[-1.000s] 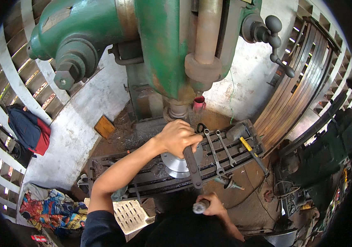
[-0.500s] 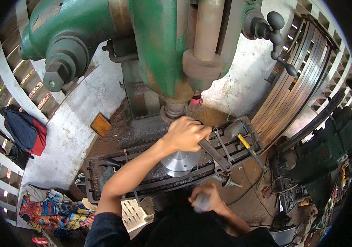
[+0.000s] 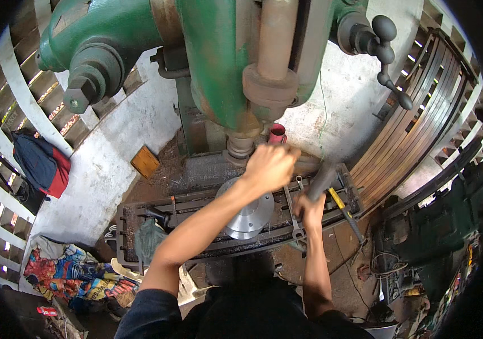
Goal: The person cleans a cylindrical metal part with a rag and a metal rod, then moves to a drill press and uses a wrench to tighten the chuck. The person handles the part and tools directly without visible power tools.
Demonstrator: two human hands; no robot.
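Observation:
My left hand point(image 3: 272, 166) is closed in a fist in front of the drilling machine's spindle point(image 3: 240, 146). The blurred end of something dark shows past its knuckles; its kind cannot be made out. Below this hand, a round, shiny flanged metal part point(image 3: 259, 216) lies on the slotted machine table point(image 3: 219, 248), partly hidden by my left forearm. My right hand point(image 3: 311, 210) is closed around a thick dark grey bar point(image 3: 324, 178), smeared by motion and tilted up to the right. Beside it on the table is a combination wrench point(image 3: 297, 226).
A hammer with a yellow-and-black handle point(image 3: 340, 202) lies at the table's right end. A grey-green cloth point(image 3: 150, 240) lies at its left end. A red mug point(image 3: 277, 133) stands behind the spindle. The crank handle point(image 3: 385, 53) juts out at upper right.
My right hand has risen from near my body to the table's right side, carrying the bar. My left hand has moved slightly right and up, and the dark wrench beneath it no longer shows there.

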